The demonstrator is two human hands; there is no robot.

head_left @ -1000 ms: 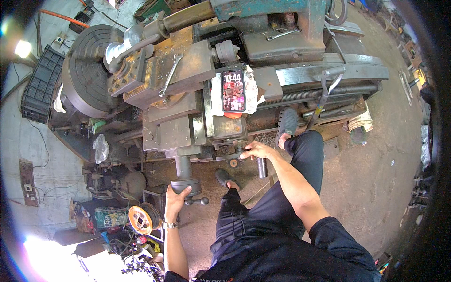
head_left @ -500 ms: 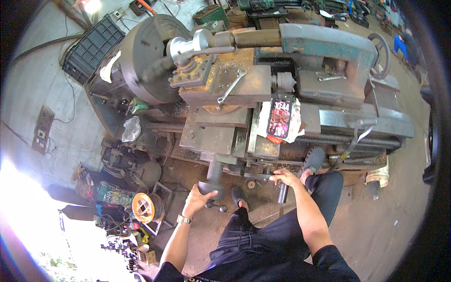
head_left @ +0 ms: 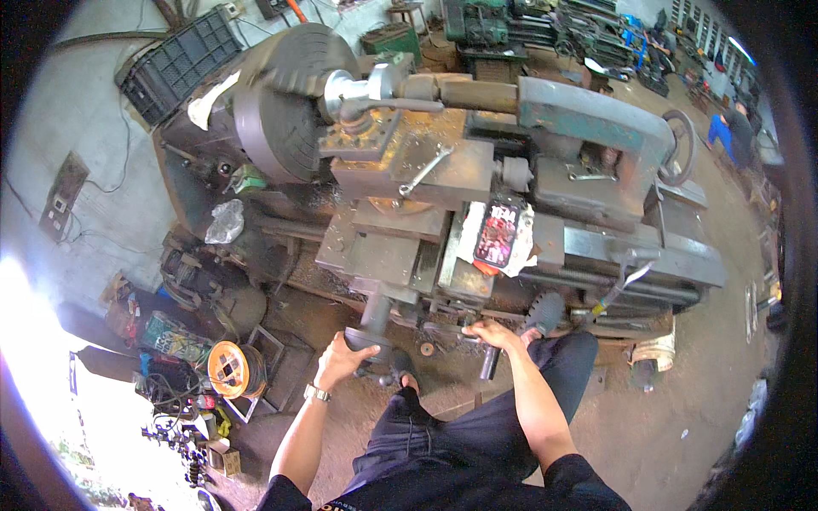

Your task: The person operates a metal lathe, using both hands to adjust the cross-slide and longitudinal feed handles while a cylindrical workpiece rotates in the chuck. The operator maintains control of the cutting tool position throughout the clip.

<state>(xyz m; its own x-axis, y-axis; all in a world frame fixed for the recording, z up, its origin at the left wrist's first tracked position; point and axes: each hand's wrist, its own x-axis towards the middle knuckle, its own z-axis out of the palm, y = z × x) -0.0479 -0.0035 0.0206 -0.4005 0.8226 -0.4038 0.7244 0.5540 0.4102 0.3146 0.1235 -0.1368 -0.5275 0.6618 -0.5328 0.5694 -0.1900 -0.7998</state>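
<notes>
I am at a large metal lathe. My left hand (head_left: 342, 361), with a metal watch at the wrist, is closed around the rim of the cross-slide handwheel (head_left: 370, 341), thumb over its front. My right hand (head_left: 496, 335) is to the right and a little farther; its fingers are closed on the edge of the carriage handwheel (head_left: 443, 328), largely hidden by the hand. A dark cylindrical handle (head_left: 489, 363) hangs below those fingers. Beyond, a shiny turned metal workpiece (head_left: 339, 90) sits between the big round chuck (head_left: 277, 128), blurred near its jaws, and the tailstock (head_left: 588, 106).
One wrench (head_left: 426, 170) lies on the slide, another (head_left: 591, 177) on the tailstock base. A phone (head_left: 498, 232) rests on a white cloth over the carriage. A cable reel (head_left: 237, 370) stands at the left; a bucket (head_left: 654, 347) stands at the right. My feet are under the lathe's front edge.
The whole view has tilted and the lathe front and my hands appear farther left. Both hands stay on the same handwheels.
</notes>
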